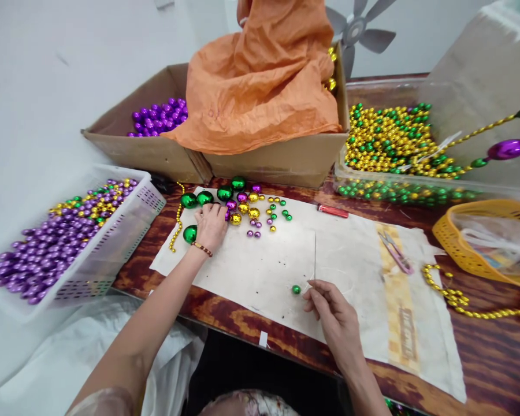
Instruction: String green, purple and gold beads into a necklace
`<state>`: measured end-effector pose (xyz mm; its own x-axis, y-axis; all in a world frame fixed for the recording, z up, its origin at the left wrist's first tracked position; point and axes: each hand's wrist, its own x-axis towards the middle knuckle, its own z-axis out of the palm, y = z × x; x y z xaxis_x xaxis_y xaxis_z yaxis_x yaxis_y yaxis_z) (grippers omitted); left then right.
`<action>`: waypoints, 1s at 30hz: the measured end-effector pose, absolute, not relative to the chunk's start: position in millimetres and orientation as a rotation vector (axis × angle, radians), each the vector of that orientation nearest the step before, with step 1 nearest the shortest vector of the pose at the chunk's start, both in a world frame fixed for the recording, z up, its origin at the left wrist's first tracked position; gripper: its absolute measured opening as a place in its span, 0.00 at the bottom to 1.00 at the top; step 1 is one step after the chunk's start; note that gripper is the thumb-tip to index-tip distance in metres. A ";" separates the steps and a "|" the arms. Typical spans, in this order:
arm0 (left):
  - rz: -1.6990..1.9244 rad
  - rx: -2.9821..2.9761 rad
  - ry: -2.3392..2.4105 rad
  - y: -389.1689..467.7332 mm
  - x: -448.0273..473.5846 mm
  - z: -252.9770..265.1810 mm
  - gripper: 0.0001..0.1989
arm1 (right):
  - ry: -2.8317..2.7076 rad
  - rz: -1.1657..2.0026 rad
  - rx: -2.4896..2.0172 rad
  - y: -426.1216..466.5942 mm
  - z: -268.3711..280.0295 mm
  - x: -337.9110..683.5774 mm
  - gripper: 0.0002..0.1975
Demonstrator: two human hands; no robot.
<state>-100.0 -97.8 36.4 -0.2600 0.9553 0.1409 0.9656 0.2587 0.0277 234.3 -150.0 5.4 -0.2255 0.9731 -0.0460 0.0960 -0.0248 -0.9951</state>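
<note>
My left hand (211,226) rests over the cloth with its fingers apart and bent among the beads. Its fingertips are close to a large green bead (205,197) and a purple bead (231,205); whether they touch is hidden. Another large green bead (190,233) lies by the wrist. My right hand (334,312) pinches a long thin needle (315,254), which points away from me, with fine pale thread (344,274) curling to its right. A small green bead (296,289) sits just left of the right fingertips. Gold beads (253,213) and smaller ones lie in the middle.
The white cloth (260,260) covers part of the wooden table. On it are thread snips (396,253) and a red cutter-like tool (333,211). Around stand a white basket (145,202), a cardboard box (268,162), a clear bin (407,179) and a yellow basket (463,248). Gold strands (485,314) lie right.
</note>
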 end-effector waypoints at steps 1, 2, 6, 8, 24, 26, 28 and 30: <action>-0.223 -1.831 -2.418 -97.8 -101.7 37.6 0.15 | -1.420 1.380 -1.175 -150.3 5.6 233.7 0.12; -0.315 -1.797 -2.427 -98.7 -103.5 39.4 0.15 | -1.405 1.404 -1.161 -150.7 5.9 232.9 0.13; -1.072 -1.716 -2.469 -111.0 -101.9 50.5 0.16 | -1.305 1.520 -1.145 -151.6 7.2 227.0 0.13; -1.577 -1.759 -2.486 -120.7 -89.4 54.8 0.17 | -1.257 1.564 -1.146 -151.9 8.3 223.5 0.12; -2.548 -1.847 -2.361 -147.3 35.3 55.5 0.15 | -1.383 1.617 -1.019 -165.6 11.8 208.2 0.09; -2.504 -1.898 -2.351 -148.6 36.2 54.7 0.16 | -1.388 1.615 -1.035 -165.3 10.8 209.0 0.09; -2.480 -1.904 -2.353 -150.1 36.1 54.0 0.17 | -1.380 1.606 -1.053 -164.9 11.2 211.0 0.10; -2.494 -1.856 -2.355 -151.6 35.3 54.0 0.18 | -1.363 1.586 -1.071 -164.9 12.0 213.8 0.09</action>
